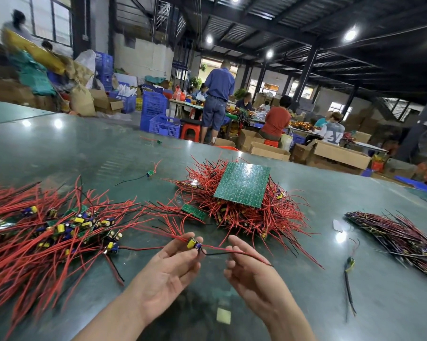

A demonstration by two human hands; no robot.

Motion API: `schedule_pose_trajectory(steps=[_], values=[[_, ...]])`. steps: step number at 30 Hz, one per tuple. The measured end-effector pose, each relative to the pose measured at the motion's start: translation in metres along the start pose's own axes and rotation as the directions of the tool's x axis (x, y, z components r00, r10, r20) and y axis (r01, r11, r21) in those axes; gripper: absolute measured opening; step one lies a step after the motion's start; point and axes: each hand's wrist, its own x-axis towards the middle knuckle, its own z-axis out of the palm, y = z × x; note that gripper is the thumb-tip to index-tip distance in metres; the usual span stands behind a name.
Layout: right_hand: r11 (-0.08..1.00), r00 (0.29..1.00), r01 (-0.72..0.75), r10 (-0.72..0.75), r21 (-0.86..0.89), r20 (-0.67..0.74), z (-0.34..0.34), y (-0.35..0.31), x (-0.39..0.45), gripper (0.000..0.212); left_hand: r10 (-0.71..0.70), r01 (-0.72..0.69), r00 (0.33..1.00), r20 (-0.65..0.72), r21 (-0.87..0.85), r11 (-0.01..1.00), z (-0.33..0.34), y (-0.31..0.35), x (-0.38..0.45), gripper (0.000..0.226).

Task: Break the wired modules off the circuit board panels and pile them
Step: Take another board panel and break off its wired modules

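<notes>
**A:** Log the layout, biggest first.

**B:** I see the green table [89, 148] filling the lower view; its far edge runs diagonally from upper left down to the right, with cardboard boxes [340, 153] and seated workers [276, 121] beyond it. Bare surface lies along the far left stretch and in the near strip around my forearms. On the left sits the pile of separated modules [47, 227], its red leads fanning toward the table's near edge. In the centre, a heap of wired panels [232, 207] with one green circuit board panel [243, 184] lying tilted on top. At the right, a darker stack of panels [399, 237] reaches the frame edge.

**A:** Room between them?

**B:** A gap of open table separates the left pile from the centre heap, and a wider one separates the heap from the right stack. Small items: a broken-off strip [194, 211] at the heap's near-left side, a stray module [149, 173] farther back, and another [349, 263] near the right stack.

**A:** Hands?

**B:** My left hand [165, 274] is palm-up, thumb and fingertips pinching one wired module [192, 243] with a yellow part. My right hand [254, 271] is loosely spread, fingers relaxed; the module's red and black leads [234, 252] cross over them, and I cannot tell whether they are gripped.

**A:** Module versus piles?

**B:** Held above the table, in front of the centre heap, just right of the left pile.
</notes>
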Motion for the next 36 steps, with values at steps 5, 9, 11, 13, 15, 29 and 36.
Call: schedule_pose_trajectory(steps=[5, 9, 11, 13, 15, 29, 36], values=[[0.991, 0.996, 0.063, -0.054, -0.122, 0.073, 0.020, 0.023, 0.000, 0.030, 0.127, -0.111, 0.988, -0.084, 0.169, 0.979, 0.003, -0.005, -0.002, 0.026], [0.981, 0.984, 0.175, -0.176, -0.079, -0.011, 0.027, 0.031, 0.002, 0.015, 0.210, -0.171, 0.972, -0.108, 0.294, 0.940, 0.006, -0.011, -0.004, 0.032], [0.963, 0.966, 0.221, -0.237, -0.151, -0.098, 0.025, 0.031, 0.002, 0.019, 0.235, -0.189, 0.969, -0.077, 0.381, 0.905, 0.007, -0.011, -0.006, 0.035], [0.955, 0.947, 0.244, -0.272, -0.168, -0.172, 0.023, 0.026, 0.003, 0.022, 0.267, -0.218, 0.963, -0.030, 0.494, 0.842, 0.007, -0.012, -0.008, 0.034], [0.959, 0.938, 0.256, -0.276, -0.120, -0.211, 0.019, 0.018, 0.003, 0.017, 0.297, -0.279, 0.954, 0.052, 0.527, 0.803, 0.011, -0.013, -0.010, 0.038], [0.734, 0.982, 0.167, -0.187, -0.658, 0.040, 0.009, -0.003, -0.009, 0.013, -0.188, 0.167, 0.982, -0.008, 0.495, 0.853, 0.010, -0.015, -0.012, 0.034], [0.744, 0.980, 0.196, -0.143, -0.638, 0.135, 0.009, 0.002, -0.008, 0.012, -0.288, 0.241, 0.957, 0.019, 0.493, 0.836, 0.013, -0.015, -0.012, 0.013]])
